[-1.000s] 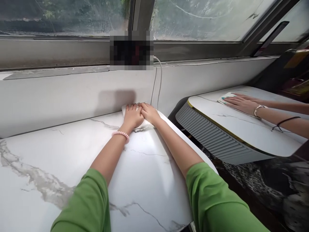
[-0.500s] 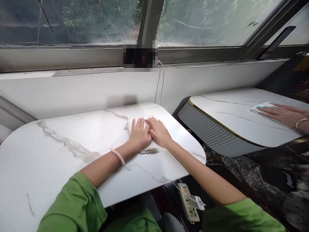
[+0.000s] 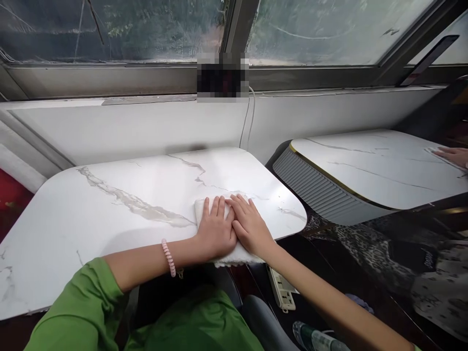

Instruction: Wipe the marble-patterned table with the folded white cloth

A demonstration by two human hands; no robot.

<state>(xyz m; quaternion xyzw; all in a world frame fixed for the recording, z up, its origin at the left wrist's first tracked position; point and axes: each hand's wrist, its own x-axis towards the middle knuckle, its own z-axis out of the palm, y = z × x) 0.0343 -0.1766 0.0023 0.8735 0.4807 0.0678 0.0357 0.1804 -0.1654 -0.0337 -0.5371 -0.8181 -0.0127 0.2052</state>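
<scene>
A folded white cloth (image 3: 239,257) lies at the near edge of the white marble-patterned table (image 3: 234,168), and its fringed border hangs over that edge. My left hand (image 3: 216,229) presses flat on the cloth, fingers stretched forward. Beside it, my right hand (image 3: 253,225) also lies flat on the cloth with fingers extended, its thumb side touching my left hand. Both palms cover most of the cloth. A pink bead bracelet (image 3: 168,257) circles my left wrist.
A second marbled table (image 3: 365,170) with a ribbed side stands to the right; another person's hand (image 3: 455,156) rests on a cloth there. Below are a power strip (image 3: 281,292) and a plastic bottle (image 3: 318,337). A windowed wall (image 3: 153,124) borders the far side.
My hands and the cloth have slid toward me, from the table's middle to its near edge. The other person's hand has moved further right. The view has shifted slightly.
</scene>
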